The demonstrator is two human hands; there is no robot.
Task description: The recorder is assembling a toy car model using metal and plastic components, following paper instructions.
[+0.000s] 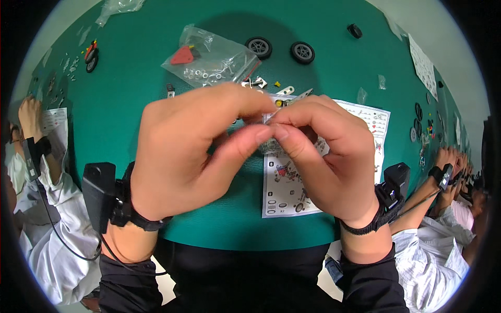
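My left hand (190, 143) and my right hand (329, 148) meet at the fingertips over an instruction sheet (327, 207). Thumb and forefinger are pinched on each side. What lies between the tips is mostly hidden; a crinkled, see-through bit of plastic (270, 147) shows just beneath them. Behind the fingers, a grey metal strip (301, 96) and a small yellow round part (279, 103) are partly covered. Farther back, white and dark small parts (255, 82) lie beside a clear plastic bag (215, 55) with a red piece and several metal rings inside.
Two black wheels (302, 52) and a black tyre (355, 31) lie at the far side of the green table (130, 31). A red model part with a wheel (92, 56) is at far left. Co-workers' hands (31, 116) work at both sides, with loose parts nearby.
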